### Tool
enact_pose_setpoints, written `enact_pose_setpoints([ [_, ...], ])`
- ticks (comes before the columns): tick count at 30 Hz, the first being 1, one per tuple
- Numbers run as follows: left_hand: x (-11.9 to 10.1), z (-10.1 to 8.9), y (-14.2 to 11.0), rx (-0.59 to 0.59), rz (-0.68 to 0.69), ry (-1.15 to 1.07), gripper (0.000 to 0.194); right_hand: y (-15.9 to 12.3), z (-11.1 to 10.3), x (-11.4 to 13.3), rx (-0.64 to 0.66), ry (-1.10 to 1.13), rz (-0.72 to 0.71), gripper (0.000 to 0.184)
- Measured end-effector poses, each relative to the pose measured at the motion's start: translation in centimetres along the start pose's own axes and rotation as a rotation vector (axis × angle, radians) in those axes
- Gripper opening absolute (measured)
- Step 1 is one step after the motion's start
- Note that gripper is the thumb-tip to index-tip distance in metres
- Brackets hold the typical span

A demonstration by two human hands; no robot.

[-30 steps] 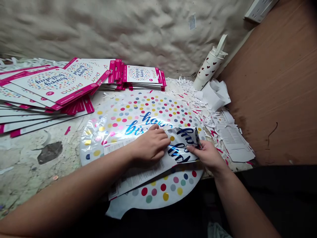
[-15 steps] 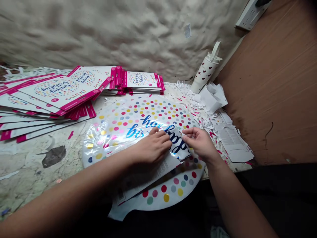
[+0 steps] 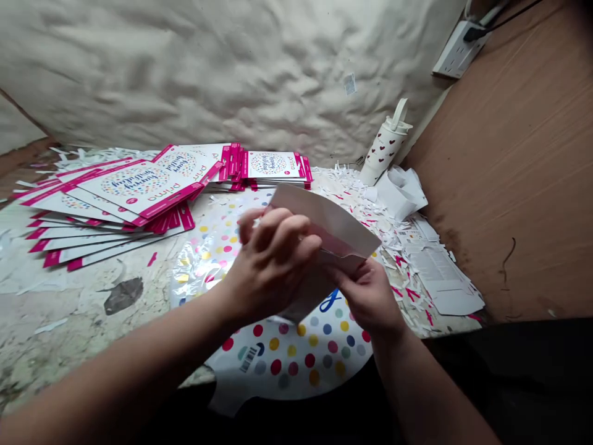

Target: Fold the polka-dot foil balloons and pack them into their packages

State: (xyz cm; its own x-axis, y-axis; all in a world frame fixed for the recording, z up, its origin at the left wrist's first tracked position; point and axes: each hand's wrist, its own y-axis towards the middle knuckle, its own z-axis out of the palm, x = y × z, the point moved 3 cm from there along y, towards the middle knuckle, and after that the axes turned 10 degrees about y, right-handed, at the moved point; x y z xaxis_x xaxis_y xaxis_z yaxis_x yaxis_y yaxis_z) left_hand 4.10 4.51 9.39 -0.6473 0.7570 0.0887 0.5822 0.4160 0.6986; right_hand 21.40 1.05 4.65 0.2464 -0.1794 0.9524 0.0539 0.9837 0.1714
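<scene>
Your left hand (image 3: 273,262) curls its fingers (image 3: 278,232) together over the folded white card (image 3: 324,222), gripping it. Your right hand (image 3: 368,296) sits beneath the card, its fingertips hidden, so you cannot tell its grip. Below your fingers lies a polka-dot foil balloon (image 3: 282,364), its blue lettering mostly covered. Beyond your fingertips, pink-edged packs (image 3: 139,188) read "prima" and "happy birthday".

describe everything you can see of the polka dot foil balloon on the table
The polka dot foil balloon is large, round and flat, lying on the scuffed table. Its glossy film looks crinkled at the left and is printed with red, yellow, blue, green and grey dots, a barcode and part of a blue letter. A pale flap sticks out at the bottom. A folded white sheet, held above it by the left hand and right hand, hides its middle.
</scene>
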Motion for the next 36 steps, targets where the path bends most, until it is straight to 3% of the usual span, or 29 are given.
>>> enact_pose_setpoints([
  [2,0.4,-1.2,-0.7,-0.096,-0.244,-0.099,0.035,-0.2,0.7,0.1,-0.026,0.064,-0.054,0.021],
  [4,0.8,-1.0,-1.7,-0.027,-0.423,-0.341,0.050,-0.2,1.1,0.2,0.009,0.063,-0.071,0.022],
  [6,0.8,-0.2,-2.4,0.098,-0.485,-0.614,0.057,0.0,1.4,0.1,0.078,0.040,-0.047,0.023],
  [8,0.7,0.3,-2.9,0.157,-0.548,-0.834,0.059,0.1,1.5,0.1,0.107,0.037,-0.024,0.025],
  [11,0.9,0.1,-3.3,0.223,-0.763,-1.058,0.059,0.2,1.3,0.7,0.082,0.056,-0.039,0.031],
  [14,1.2,-0.5,-3.8,0.308,-0.935,-1.182,0.042,1.0,0.6,2.1,0.040,0.024,-0.154,0.022],
  [16,1.4,-0.2,-4.4,0.383,-0.980,-1.229,0.027,2.0,0.0,2.3,0.062,-0.091,-0.120,0.017],
  [19,1.2,1.6,-6.0,0.581,-1.048,-1.297,0.023,3.0,-0.8,1.6,-0.009,-0.447,-0.049,0.033],
  [21,0.6,3.0,-7.3,0.641,-1.153,-1.341,0.024,2.6,-0.5,0.9,-0.043,-0.715,-0.177,0.026],
  [23,-0.1,3.9,-8.3,0.632,-1.246,-1.362,0.023,1.4,1.0,-0.2,0.106,-0.890,-0.327,0.016],
  [26,-1.2,4.5,-8.9,0.620,-1.281,-1.332,0.024,-0.9,3.3,-1.8,0.360,-0.980,-0.408,0.019],
  [31,-1.8,4.2,-8.8,0.584,-1.215,-1.257,0.023,-1.9,4.5,-2.1,0.372,-1.081,-0.448,0.021],
  [36,-1.9,4.4,-9.2,0.627,-1.170,-1.218,0.028,-1.4,3.7,-2.0,0.371,-1.128,-0.424,0.021],
])
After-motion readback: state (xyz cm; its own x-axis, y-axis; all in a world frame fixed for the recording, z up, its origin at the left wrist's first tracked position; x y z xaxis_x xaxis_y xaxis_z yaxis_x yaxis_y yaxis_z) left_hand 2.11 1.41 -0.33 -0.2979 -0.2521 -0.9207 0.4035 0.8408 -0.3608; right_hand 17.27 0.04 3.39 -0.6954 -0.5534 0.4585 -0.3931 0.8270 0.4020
